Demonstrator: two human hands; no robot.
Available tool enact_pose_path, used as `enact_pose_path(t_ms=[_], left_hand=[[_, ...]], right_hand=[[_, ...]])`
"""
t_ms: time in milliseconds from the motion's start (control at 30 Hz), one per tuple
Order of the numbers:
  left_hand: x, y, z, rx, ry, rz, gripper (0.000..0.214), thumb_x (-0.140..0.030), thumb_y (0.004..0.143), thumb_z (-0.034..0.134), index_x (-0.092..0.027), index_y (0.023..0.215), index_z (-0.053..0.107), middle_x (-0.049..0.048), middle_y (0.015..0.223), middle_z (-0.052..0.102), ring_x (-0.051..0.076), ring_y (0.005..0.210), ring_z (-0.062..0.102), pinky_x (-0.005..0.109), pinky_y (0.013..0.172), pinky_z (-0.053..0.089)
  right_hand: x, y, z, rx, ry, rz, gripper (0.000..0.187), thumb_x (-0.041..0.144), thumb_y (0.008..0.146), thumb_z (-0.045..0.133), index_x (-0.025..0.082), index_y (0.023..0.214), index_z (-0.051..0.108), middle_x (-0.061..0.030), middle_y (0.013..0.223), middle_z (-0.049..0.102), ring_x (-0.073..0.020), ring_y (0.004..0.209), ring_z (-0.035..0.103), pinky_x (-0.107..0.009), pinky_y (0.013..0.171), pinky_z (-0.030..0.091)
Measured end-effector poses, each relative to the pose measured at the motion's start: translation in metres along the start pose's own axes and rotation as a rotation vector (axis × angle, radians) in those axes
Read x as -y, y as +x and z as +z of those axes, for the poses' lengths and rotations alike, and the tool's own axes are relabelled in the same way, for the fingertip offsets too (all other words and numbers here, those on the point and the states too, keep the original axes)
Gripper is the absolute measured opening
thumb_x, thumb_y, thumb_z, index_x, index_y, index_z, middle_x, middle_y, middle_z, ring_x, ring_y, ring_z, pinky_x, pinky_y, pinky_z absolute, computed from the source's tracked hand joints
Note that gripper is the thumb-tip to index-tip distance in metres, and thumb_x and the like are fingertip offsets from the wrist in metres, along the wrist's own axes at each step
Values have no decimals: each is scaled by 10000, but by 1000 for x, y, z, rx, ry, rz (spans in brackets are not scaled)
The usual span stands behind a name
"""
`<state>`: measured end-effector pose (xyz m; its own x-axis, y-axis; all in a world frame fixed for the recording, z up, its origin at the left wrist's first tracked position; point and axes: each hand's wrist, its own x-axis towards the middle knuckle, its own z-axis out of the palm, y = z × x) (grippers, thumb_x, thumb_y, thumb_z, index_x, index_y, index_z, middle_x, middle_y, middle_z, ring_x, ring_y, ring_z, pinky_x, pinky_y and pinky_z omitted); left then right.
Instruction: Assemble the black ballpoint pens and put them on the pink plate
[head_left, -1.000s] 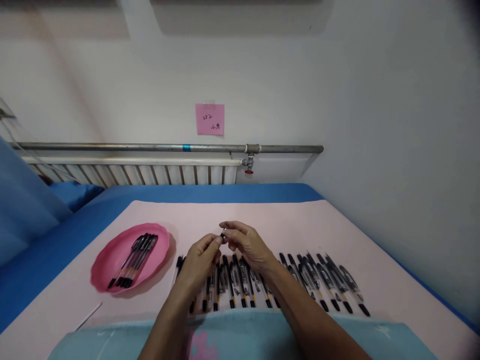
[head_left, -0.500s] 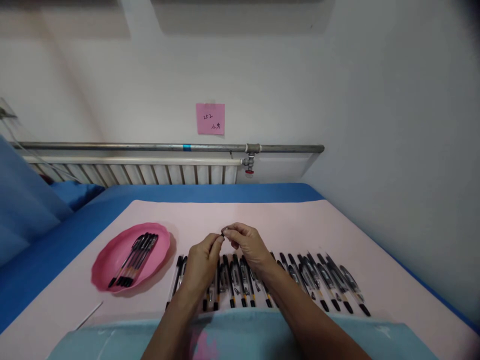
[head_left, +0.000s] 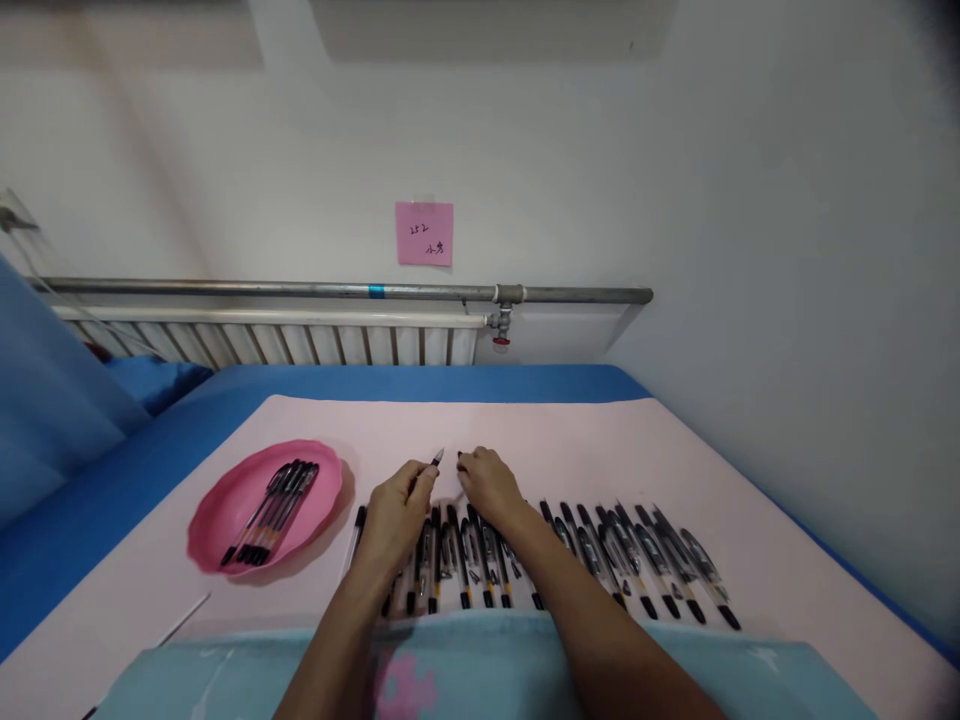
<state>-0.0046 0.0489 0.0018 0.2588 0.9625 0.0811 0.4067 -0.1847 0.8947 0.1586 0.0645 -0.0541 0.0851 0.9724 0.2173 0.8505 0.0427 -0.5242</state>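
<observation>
My left hand (head_left: 396, 510) is closed around a pen, whose pointed clear-and-dark tip (head_left: 438, 457) sticks up past the thumb. The rest of that pen is hidden by the hand. Just to its right, my right hand (head_left: 491, 488) has its fingers curled in a pinch, and a small dark bit shows at the fingertips; its kind is too small to tell. Under and beside both wrists lies a row of black-ended pen parts (head_left: 454, 560), with clear barrels, caps and small tips among them. More of the row (head_left: 645, 560) stretches to the right.
At left a pink scalloped plate (head_left: 206, 520) holds several assembled black pens (head_left: 281, 510). A thin white stick (head_left: 184, 618) lies near the front left edge. Light blue cloth (head_left: 300, 665) covers the near edge. A radiator (head_left: 300, 345) and pipe (head_left: 300, 291) run along the back wall.
My hands have moved apart from their touching position. The pen's tip now shows in my left hand, while my right hand has turned and curled, with a small dark bit at its fingers.
</observation>
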Motion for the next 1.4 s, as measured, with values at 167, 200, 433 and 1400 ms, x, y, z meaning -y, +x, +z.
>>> enact_pose_path(t_ms=[167, 200, 433, 1400], left_hand=[[2, 1, 1, 13, 17, -5, 315, -433, 789, 385, -196, 774, 592, -45, 513, 475, 112, 499, 425, 207, 483, 298], [3, 1, 1, 16, 15, -6, 318, -434, 788, 383, -195, 771, 592, -45, 512, 472, 113, 497, 422, 208, 483, 297], [2, -1, 2, 46, 16, 14, 316, -428, 788, 381, -191, 754, 588, -46, 521, 455, 110, 511, 409, 211, 497, 296], [36, 15, -87, -581, 573, -156, 314, -313, 820, 375, -156, 996, 582, 109, 983, 633, 232, 864, 571, 309, 665, 402]], right_hand=[[-2, -4, -14, -43, -12, 64, 264, 80, 730, 463, 183, 926, 609, -86, 854, 612, -220, 885, 504, -316, 748, 356], [0, -4, -19, -59, 14, 71, 277, 110, 743, 471, 202, 975, 592, -67, 864, 614, -205, 876, 513, -305, 741, 364], [32, 0, -42, -176, 1221, 263, 343, 247, 613, 663, 194, 936, 557, 13, 725, 592, -111, 618, 525, -223, 526, 373], [46, -10, -38, 78, 1289, 416, 130, 256, 653, 628, 169, 743, 593, -28, 776, 596, -89, 600, 508, -189, 453, 355]])
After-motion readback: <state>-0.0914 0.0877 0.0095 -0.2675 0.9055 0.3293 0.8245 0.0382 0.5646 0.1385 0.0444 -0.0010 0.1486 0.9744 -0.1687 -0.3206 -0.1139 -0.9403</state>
